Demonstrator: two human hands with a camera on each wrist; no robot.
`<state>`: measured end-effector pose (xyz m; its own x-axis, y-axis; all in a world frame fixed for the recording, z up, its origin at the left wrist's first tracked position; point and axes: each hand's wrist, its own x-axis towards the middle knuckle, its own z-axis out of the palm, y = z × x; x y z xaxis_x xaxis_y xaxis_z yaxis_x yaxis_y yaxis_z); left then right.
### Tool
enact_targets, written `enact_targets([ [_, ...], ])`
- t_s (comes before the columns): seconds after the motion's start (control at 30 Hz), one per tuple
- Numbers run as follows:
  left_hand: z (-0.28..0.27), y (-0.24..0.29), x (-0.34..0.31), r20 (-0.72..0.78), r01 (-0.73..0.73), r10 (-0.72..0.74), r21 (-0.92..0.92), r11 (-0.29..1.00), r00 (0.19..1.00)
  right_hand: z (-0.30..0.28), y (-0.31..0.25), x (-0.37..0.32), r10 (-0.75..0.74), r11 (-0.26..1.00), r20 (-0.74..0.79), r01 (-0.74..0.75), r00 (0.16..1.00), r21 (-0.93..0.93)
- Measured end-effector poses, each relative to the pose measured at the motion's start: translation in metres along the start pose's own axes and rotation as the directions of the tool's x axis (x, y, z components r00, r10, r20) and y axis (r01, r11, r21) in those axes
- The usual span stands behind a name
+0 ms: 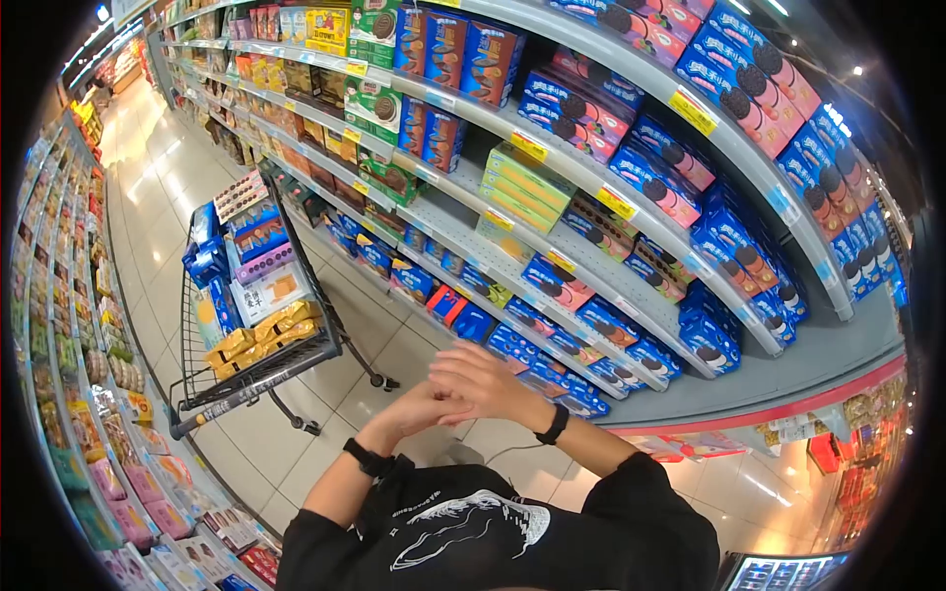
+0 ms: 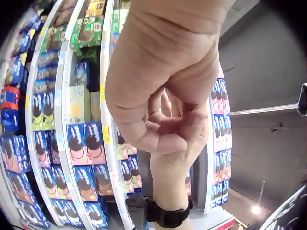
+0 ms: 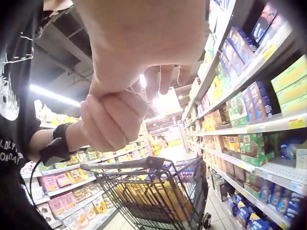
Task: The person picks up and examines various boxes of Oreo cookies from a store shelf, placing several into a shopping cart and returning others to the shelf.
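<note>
In front of the black T-shirt the two hands meet, away from the shelves and the cart. The left hand [image 1: 416, 408] is curled against the right hand [image 1: 480, 380] by its thumb side, gripping it there. From the right wrist view, the left hand's [image 3: 114, 120] folded fingers show below the right palm, while the right hand's [image 3: 144, 43] other fingers hang fairly straight. The left wrist view shows the left hand [image 2: 163, 76] large and close, its thumb and finger bent, partly hiding the right hand. Neither hand holds any goods.
A black shopping cart [image 1: 286, 372] stands ahead to the left, loaded with biscuit packs and gold-coloured packs [image 1: 261, 338]. Along the right runs a curved shelf unit [image 1: 631, 202] of blue cookie boxes [image 1: 581, 106] and green-yellow boxes [image 1: 524, 187]. More stocked shelves [image 1: 89, 394] line the left; a tiled aisle [image 1: 148, 197] lies between.
</note>
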<state>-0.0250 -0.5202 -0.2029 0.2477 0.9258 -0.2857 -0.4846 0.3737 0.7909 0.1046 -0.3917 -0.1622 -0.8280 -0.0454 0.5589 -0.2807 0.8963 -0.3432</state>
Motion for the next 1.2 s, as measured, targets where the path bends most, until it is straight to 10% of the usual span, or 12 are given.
enact_targets([
  [0.33, -0.087, 0.022, -0.085, -0.192, 0.007, -0.015, -0.041, 0.999, 0.981, 0.07, -0.006, 0.086, -0.119, 0.991, -0.008, 0.119, 0.993, 0.057],
  [0.6, -0.073, 0.074, -0.019, -0.228, -0.162, 0.139, -0.085, 0.983, 0.964, -0.163, 0.122, 0.098, 0.366, 0.774, -0.212, -0.423, 0.906, -0.471],
  [0.9, -0.061, 0.122, 0.132, -0.209, -0.293, 0.309, 0.107, 0.95, 0.928, -0.352, 0.32, 0.117, 0.359, 0.291, -0.338, -0.448, 0.87, -0.845],
  [1.0, -0.053, 0.133, 0.163, -0.207, -0.277, 0.289, 0.088, 0.957, 0.935, -0.366, 0.335, 0.132, 0.541, 0.351, -0.322, -0.557, 0.776, -0.753],
  [1.2, -0.052, 0.15, 0.192, -0.127, -0.287, 0.297, 0.092, 0.954, 0.947, -0.373, 0.334, 0.128, 0.461, 0.642, -0.274, -0.53, 0.844, -0.554],
])
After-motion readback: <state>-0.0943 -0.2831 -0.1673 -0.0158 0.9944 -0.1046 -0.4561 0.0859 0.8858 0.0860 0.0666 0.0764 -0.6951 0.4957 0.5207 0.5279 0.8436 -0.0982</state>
